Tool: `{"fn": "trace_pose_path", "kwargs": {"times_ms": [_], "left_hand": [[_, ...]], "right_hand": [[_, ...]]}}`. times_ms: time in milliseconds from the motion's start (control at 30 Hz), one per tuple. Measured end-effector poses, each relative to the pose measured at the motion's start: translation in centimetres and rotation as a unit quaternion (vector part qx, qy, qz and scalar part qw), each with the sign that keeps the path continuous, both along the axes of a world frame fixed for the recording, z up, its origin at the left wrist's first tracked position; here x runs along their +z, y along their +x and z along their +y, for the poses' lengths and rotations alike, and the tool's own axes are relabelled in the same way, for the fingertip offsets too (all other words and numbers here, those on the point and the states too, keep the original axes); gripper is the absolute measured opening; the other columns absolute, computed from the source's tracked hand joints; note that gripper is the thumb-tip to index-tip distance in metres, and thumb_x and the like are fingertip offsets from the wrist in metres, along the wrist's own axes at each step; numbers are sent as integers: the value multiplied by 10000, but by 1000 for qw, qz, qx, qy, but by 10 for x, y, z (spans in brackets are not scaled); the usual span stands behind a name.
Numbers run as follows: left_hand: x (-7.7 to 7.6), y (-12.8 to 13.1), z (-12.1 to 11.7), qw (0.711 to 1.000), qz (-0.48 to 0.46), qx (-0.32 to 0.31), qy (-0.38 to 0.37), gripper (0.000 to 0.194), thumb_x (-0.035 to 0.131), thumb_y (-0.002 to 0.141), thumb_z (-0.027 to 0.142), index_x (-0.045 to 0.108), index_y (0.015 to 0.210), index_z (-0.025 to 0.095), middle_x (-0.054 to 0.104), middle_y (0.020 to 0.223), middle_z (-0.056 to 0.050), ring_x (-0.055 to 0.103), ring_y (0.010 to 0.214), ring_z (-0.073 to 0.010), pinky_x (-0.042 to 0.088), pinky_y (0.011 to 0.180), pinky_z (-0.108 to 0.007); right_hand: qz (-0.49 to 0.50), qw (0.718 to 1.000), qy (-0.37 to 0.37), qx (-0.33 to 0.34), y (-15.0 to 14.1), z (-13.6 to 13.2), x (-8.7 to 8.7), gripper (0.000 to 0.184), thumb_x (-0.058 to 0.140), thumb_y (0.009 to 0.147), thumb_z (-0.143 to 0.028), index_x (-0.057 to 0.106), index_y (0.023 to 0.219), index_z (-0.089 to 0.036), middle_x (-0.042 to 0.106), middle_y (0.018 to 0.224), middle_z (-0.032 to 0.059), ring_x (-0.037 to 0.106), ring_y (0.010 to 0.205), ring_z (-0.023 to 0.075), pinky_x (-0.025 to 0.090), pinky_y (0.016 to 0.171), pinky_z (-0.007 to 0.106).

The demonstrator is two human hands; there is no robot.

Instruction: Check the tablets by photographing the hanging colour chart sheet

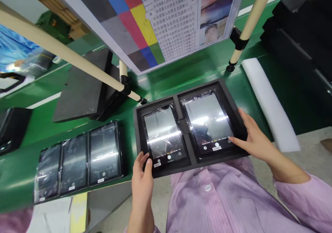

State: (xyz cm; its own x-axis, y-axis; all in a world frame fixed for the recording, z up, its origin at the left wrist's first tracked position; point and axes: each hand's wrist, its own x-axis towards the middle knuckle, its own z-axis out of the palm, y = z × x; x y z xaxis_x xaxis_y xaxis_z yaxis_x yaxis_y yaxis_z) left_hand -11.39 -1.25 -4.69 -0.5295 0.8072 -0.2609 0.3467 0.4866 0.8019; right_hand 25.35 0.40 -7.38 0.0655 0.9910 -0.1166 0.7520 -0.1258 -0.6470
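An electronics workshop, of the factory kind, is shown. This can be understood from the long green counter (26, 132), where several similar tablets (105, 153) are laid side by side, with two more in a black tray (137, 132). A chart (155, 25) of colours and printed lines is placed between pipes (77, 61). Farther behind, a person in blue (15, 44) is seen.

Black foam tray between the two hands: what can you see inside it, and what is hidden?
Two lit tablets lie screen-up, one each side of a divider. Their undersides and whatever is beneath them cannot be seen.
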Motion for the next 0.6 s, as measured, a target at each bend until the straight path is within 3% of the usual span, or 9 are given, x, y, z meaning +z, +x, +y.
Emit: {"fn": "trace_pose_path", "kwargs": {"times_ms": [67,133,200,267,367,467,533,600], "left_hand": [[11,4,4,991,-122,43,44,526,669,748,489,592,1148,155,714,793,-62,641,1141,-308,419,1069,-516],[19,4,8,986,-134,30,89,516,653,778,499,571,1159,162,709,753,-40,655,1119,-286,436,1055,-494],[22,-2,12,996,-23,-22,84,494,587,826,508,548,1203,192,737,881,-58,656,1117,-270,436,1059,-490],[16,-10,14,987,117,-107,20,487,520,839,512,562,1212,201,737,1013,-101,635,1151,-301,427,1066,-518],[-1,-15,12,945,247,-207,-53,551,457,845,500,581,1243,140,690,1159,-195,504,1320,-377,386,1090,-578],[-14,-8,4,936,284,-206,-39,634,401,905,474,486,1380,65,636,1222,-245,457,1352,-390,378,1081,-603],[-15,0,-4,930,307,-203,-6,602,399,935,436,465,1424,91,620,1207,-225,460,1326,-385,383,1065,-608],[-11,9,-14,902,353,-242,52,475,430,949,358,565,1370,182,583,1202,-181,415,1332,-371,362,1073,-598]], "right_hand": [[3,1000,9,-18,-2,1,1,862,554,852,-552,221,1572,-216,290,1564,149,300,1438,361,474,1046,551],[10,999,2,-36,-5,2,2,840,567,839,-560,284,1556,-225,295,1556,151,433,1340,371,593,850,476],[17,998,-16,-50,-8,2,3,842,580,822,-560,310,1548,-230,291,1554,157,598,1116,329,612,646,399],[14,998,-24,-62,-10,2,5,821,576,824,-550,334,1539,-228,308,1548,152,638,979,279,598,580,364],[13,997,-9,-79,-12,3,7,767,568,829,-530,397,1508,-216,360,1522,130,575,1147,318,592,563,318],[20,995,-1,-98,-13,5,10,749,559,826,-537,443,1479,-189,404,1490,135,555,1171,325,574,516,293],[13,995,-1,-102,-14,6,10,753,563,814,-563,475,1454,-175,422,1470,155,631,930,263,570,504,319],[-1,995,-1,-100,-14,6,10,768,569,797,-603,496,1432,-177,427,1456,173,597,672,181,563,497,357]]}}
